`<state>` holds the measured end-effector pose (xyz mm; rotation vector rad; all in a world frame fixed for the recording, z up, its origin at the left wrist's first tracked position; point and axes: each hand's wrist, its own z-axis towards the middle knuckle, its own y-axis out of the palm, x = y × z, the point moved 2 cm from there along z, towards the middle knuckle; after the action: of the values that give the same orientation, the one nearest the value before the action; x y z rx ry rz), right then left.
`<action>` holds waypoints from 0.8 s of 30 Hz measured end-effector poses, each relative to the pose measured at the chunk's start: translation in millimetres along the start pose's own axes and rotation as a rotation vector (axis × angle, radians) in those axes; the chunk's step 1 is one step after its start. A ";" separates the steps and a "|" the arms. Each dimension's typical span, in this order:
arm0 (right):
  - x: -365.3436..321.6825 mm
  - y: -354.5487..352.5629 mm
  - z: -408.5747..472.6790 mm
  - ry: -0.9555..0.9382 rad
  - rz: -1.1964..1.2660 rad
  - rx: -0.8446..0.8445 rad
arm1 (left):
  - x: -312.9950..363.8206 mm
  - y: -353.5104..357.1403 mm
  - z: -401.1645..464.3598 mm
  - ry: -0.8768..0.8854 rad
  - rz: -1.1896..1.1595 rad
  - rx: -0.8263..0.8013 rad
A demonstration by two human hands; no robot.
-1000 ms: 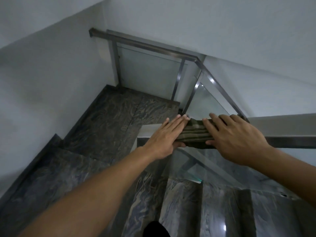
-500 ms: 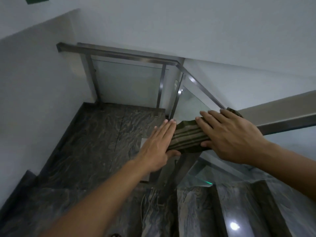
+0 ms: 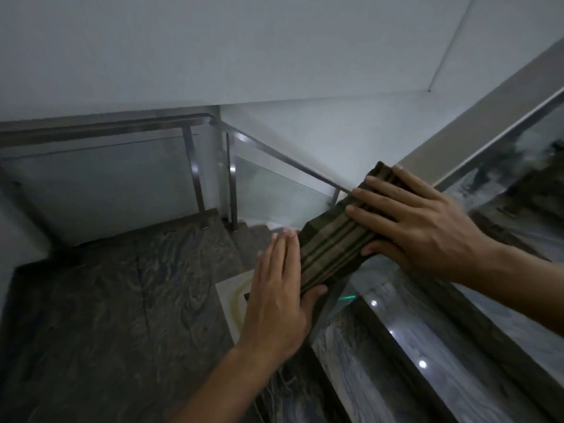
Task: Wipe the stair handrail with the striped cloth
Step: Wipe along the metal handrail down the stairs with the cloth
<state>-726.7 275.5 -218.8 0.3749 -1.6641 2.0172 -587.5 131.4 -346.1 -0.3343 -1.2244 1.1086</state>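
Note:
A folded green-and-tan striped cloth (image 3: 331, 247) lies draped over the end of the steel stair handrail (image 3: 488, 132), which rises to the upper right. My right hand (image 3: 418, 227) presses flat on the cloth's upper half, fingers spread over the top and thumb under its edge. My left hand (image 3: 280, 297) lies along the cloth's lower left side, fingers straight and together, thumb tucked beneath the cloth's bottom end. The rail's end is hidden under the cloth.
A lower section of handrail (image 3: 274, 155) with glass panels (image 3: 100, 187) and steel posts (image 3: 195, 175) wraps the dark marble landing (image 3: 122, 300). Marble steps (image 3: 396, 361) descend on the right behind glass. White walls (image 3: 244, 50) enclose the stairwell.
The view has swung, so the rail now slants up to the right. Both hands stay on the cloth; the left hand has slid lower along its side with the thumb under the end.

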 end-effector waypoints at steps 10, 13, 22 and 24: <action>-43.2 2.7 7.4 0.276 -0.033 -0.225 | -46.5 -10.2 2.1 0.290 -0.243 -0.187; -64.1 -0.6 11.4 0.389 -0.041 -0.318 | -64.3 -20.1 10.1 0.383 -0.245 -0.346; -148.5 -5.5 33.5 0.694 0.004 -0.406 | -91.0 -36.1 30.8 0.484 -0.450 -0.542; -164.0 -0.5 35.3 0.782 0.027 -0.384 | -95.9 -31.6 31.3 0.469 -0.486 -0.553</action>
<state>-592.2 208.7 -293.6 -0.5135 -1.4670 1.4995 -592.3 27.7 -366.8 -0.6353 -1.0857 0.2351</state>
